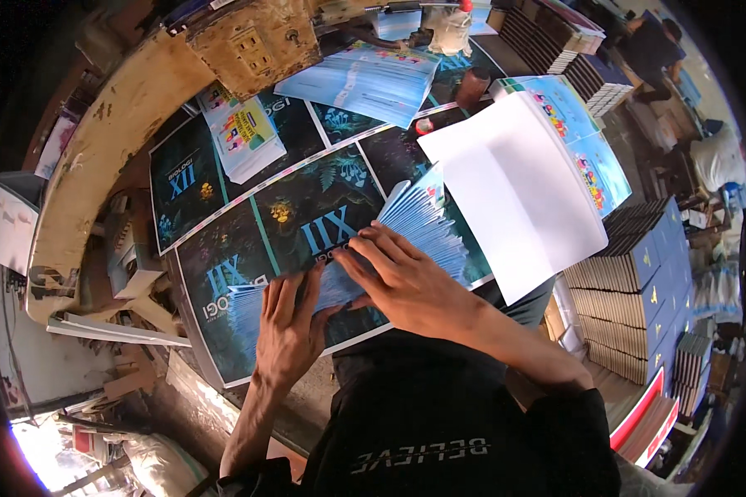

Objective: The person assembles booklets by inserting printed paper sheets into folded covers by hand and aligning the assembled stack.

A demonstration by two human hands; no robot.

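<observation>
A fanned stack of blue printed paper sheets (pixel 439 240) lies in front of me on the work surface, its edges spread to both sides. My left hand (pixel 288 331) is closed on the near left part of the stack, fingers bent over the sheets. Farther right, my right hand (pixel 414 286) bends its fingers over the middle of the same stack, thumb side toward the left hand. Part of the stack is hidden beneath both hands. Large dark printed sheets (pixel 294 199) with blue lettering and plant pictures cover the surface underneath.
White paper sheets (pixel 514 190) lie at the right over colourful blue printed sheets (pixel 609 170). Another blue fan (pixel 360 79) and a small printed stack (pixel 244 137) lie farther back. A worn cream machine frame (pixel 99 157) curves along the left. Book stacks (pixel 613 302) stand right; a person (pixel 651 54) is beyond.
</observation>
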